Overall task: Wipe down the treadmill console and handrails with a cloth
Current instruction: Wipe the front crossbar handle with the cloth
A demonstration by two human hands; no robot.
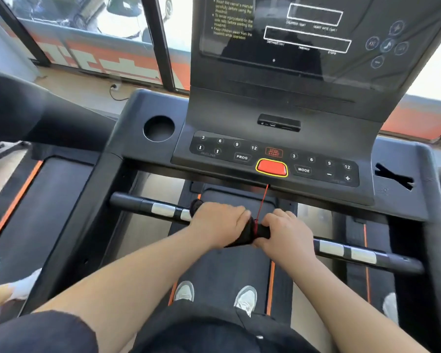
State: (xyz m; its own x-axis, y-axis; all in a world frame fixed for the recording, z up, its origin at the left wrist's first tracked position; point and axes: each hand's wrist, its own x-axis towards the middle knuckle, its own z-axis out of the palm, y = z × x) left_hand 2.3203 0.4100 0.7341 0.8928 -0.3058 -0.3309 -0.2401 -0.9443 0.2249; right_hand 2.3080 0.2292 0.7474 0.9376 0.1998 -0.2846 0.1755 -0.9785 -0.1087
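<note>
Left hand (218, 222) and right hand (287, 231) both curl around the dark cloth (248, 233) wrapped on the front handrail (148, 206) at mid-frame, so wiping seems midway; whether the console (273, 149) above is cleaned cannot be told.

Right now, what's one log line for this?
left hand: grips cloth round handrail | right hand: grips cloth end | console: no hand on it
</note>
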